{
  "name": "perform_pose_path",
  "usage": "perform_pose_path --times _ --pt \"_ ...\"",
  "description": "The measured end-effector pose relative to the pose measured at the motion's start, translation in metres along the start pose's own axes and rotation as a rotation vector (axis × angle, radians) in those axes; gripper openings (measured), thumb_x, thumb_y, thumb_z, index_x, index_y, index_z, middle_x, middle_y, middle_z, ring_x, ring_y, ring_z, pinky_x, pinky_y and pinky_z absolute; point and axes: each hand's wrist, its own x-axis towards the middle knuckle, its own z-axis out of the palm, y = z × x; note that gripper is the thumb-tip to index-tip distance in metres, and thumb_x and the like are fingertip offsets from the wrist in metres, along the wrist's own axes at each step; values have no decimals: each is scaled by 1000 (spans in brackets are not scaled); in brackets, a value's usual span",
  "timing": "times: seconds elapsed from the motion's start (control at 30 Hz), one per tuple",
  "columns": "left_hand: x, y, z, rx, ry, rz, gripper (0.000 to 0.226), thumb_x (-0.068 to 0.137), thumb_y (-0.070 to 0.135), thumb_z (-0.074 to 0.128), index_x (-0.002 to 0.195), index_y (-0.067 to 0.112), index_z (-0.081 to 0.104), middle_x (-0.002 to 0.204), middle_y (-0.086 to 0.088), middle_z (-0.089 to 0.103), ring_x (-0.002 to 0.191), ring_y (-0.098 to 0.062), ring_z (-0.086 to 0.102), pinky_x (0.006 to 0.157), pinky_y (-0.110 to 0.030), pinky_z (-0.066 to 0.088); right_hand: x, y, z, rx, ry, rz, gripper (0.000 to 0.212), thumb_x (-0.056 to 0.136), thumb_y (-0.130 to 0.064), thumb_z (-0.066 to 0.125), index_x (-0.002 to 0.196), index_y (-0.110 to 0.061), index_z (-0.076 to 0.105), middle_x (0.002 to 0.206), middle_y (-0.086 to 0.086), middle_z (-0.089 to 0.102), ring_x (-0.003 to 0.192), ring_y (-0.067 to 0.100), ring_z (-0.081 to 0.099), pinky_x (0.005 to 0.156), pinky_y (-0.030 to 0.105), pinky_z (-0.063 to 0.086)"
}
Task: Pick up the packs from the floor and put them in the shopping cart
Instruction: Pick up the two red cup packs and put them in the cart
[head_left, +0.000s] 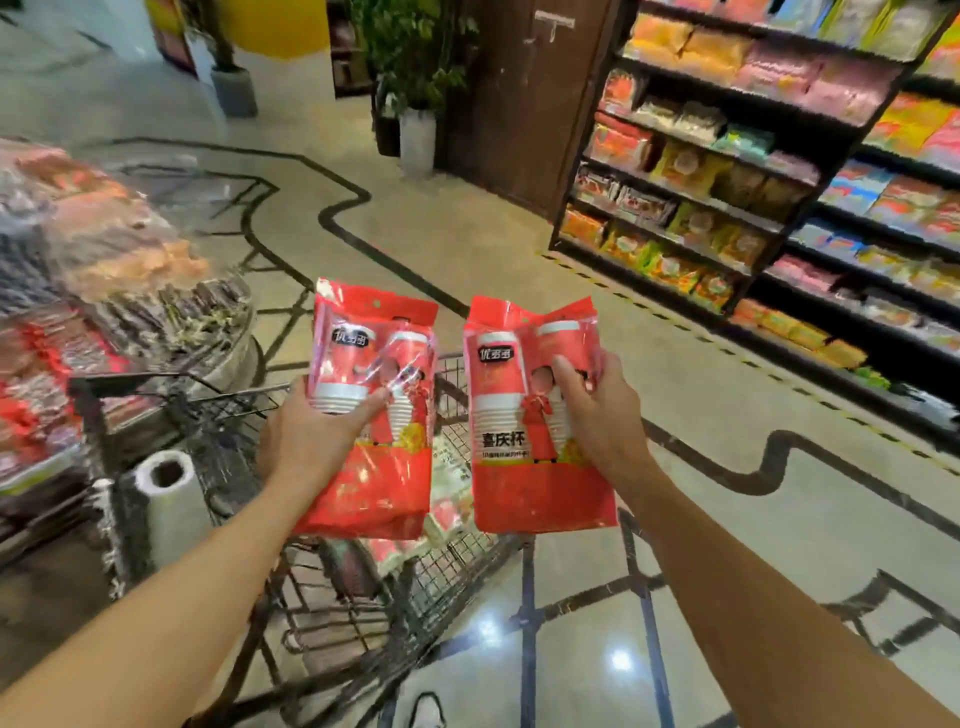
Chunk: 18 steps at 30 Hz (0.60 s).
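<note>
Head view, left to right: a paper roll (165, 474) stands by the wire shopping cart (332, 587). The left hand (311, 435) grasps a red pack (371, 410) of cups above the cart, long axis upright, top edge tilted slightly left. Just beside it, the right hand (597, 415) grips a second red pack (537, 415), upright too, label facing the camera. Stocked shelves (779, 171) line the right.

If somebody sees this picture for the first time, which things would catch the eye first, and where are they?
Most striking are two bright red packs of paper cups held up in the middle: the left pack in the left hand, the right pack in the right hand. Below them stands the wire shopping cart, with some goods already inside. At right, colourful store shelves fill the background.
</note>
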Motion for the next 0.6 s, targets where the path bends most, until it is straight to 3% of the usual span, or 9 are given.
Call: perform_pose_path --times 0.1,0.23,0.4,0.53,0.6 --pt "30 -18 17 -10 31 -126 89 53 85 77 117 27 60 116 -4 70 105 -29 66 93 -43 51 44 9 32 -10 -96 10 45 102 -48 60 136 -18 55 111 -6 60 102 15 60 83 31 41" --pt "49 -40 43 -41 74 -297 79 77 57 84 136 11 59 135 -15 66 125 -37 61 92 -38 42 84 36 84 -37 -263 26 42 100 -55 59 129 -25 54 115 -6 66 108 18 65 91 37 49" --pt "58 -84 100 -39 86 -530 96 81 51 84 154 6 42 152 -21 54 138 -39 51 103 -42 41 116 87 151 -124 -469 59 49 101 -49 59 138 -18 52 112 -5 64 107 21 65 89 35 49" --pt "60 -127 148 25 83 -692 118 64 84 73 154 14 44 143 -21 62 129 -42 59 101 -47 48 132 146 195 -200 -613 102 51 103 -41 60 144 -12 50 117 1 63 116 26 64 88 28 42" --pt "61 -154 172 109 71 -773 119 59 92 67 152 20 45 135 -21 67 122 -43 64 96 -49 53 134 179 214 -245 -689 139 59 104 -42 57 151 -9 43 133 10 63 124 26 60 96 30 42"
